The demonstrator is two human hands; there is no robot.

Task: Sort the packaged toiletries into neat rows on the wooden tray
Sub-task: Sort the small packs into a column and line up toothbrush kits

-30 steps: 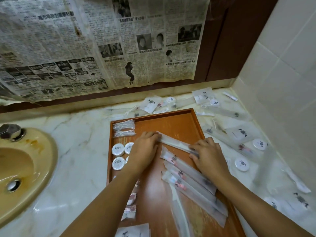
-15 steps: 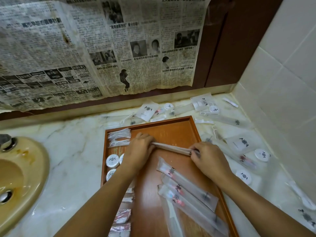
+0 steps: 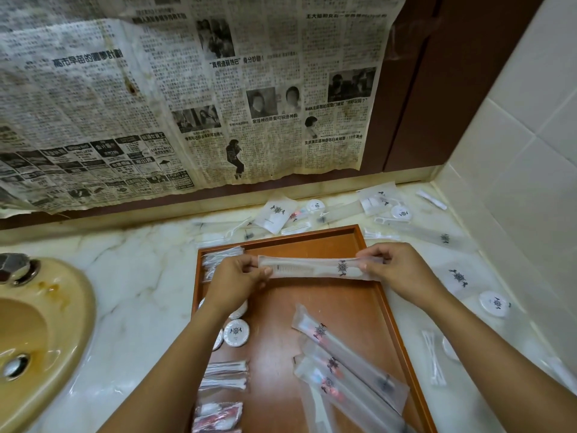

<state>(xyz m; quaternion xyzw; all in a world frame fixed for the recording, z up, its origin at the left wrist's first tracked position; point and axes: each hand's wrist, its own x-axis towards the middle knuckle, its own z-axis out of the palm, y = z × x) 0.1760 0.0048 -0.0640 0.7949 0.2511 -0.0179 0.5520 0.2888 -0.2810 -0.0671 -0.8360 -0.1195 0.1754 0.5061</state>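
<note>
Frosted plastic comb packet [image 3: 318, 268] held level above wooden tray [image 3: 373, 295]; left hand [image 3: 237, 276] and right hand [image 3: 396, 270] pinch opposite ends in curled fingers, probably squaring it for a row beyond the toothbrush packets [image 3: 349, 360].

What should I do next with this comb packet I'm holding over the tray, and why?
Probably lower the comb packet flat onto the bare far part of the wooden tray, above the toothbrush packets. Both hands, left and right, pinch its ends level, and that strip looks free for a new row.
</note>
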